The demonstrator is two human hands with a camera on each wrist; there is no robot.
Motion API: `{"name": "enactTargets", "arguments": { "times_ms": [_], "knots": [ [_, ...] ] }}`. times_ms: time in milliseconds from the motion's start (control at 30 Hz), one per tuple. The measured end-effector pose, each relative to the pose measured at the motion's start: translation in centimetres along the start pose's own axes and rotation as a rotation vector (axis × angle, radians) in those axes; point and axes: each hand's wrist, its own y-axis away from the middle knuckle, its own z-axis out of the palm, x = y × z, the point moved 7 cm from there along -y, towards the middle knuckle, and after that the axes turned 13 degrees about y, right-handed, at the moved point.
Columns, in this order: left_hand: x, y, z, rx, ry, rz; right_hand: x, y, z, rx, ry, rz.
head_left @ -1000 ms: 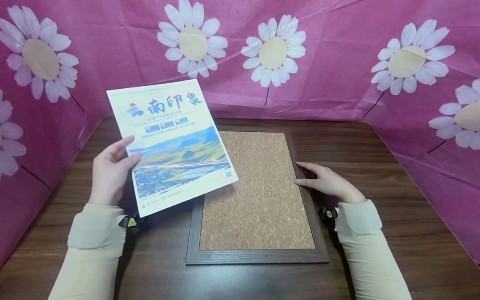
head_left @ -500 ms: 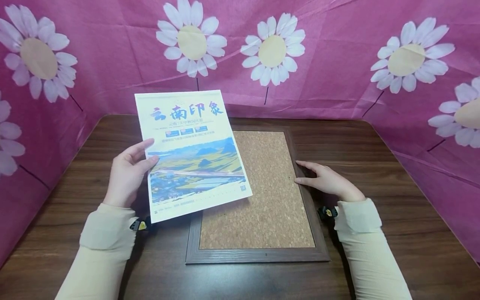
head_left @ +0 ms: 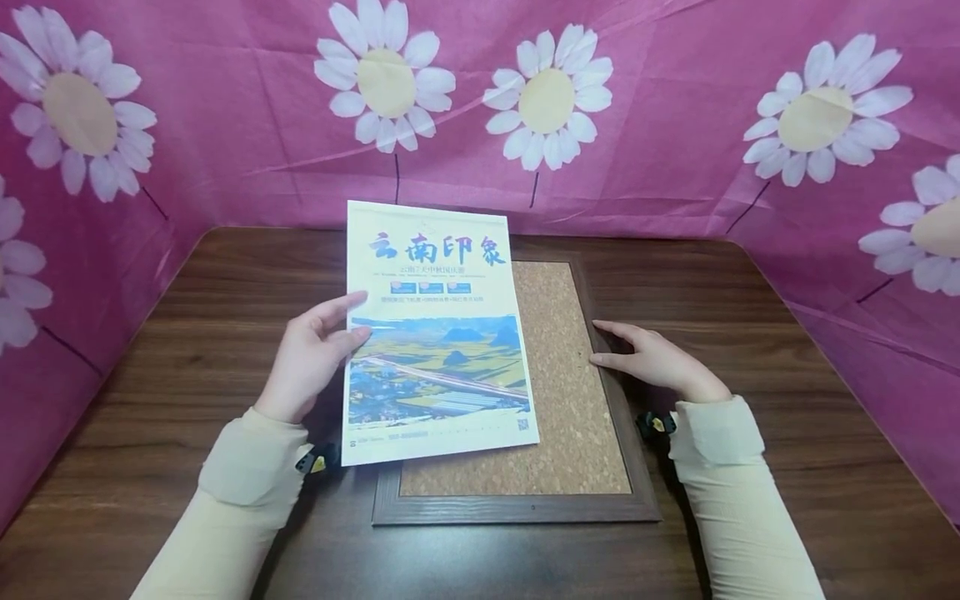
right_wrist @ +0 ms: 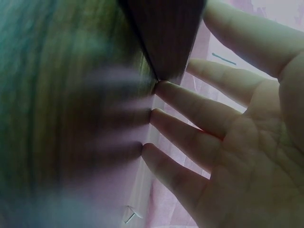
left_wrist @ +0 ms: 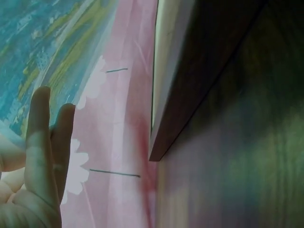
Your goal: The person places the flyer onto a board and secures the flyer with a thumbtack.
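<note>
Our left hand (head_left: 303, 362) pinches the poster (head_left: 438, 367) by its left edge, sensible as it seems light and creasable; our right hand (head_left: 658, 362), spread, touches the frame (head_left: 517, 510).

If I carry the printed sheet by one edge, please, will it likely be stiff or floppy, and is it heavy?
Probably fairly stiff: the printed sheet looks flat, without drooping, though the left hand pinches only its left edge. Likely light, since that one pinch holds it above the cork-filled frame. Its edges look thin, so might crease.
</note>
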Motion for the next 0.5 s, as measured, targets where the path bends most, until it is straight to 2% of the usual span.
{"name": "enactTargets", "arguments": {
  "times_ms": [333, 400, 500],
  "knots": [
    [-1.7, -0.3, 1.6, -0.077, 0.004, -0.045, -0.3, -0.1, -0.1, -0.005, 0.008, 0.005],
    [-1.9, -0.4, 2.0, -0.119, 0.002, -0.051, -0.2, -0.1, -0.1, -0.005, 0.007, 0.006],
    [-2.2, -0.2, 3.0, -0.222, 0.005, -0.07, -0.2, -0.1, 0.0, -0.007, 0.002, 0.007]
  ]
}}
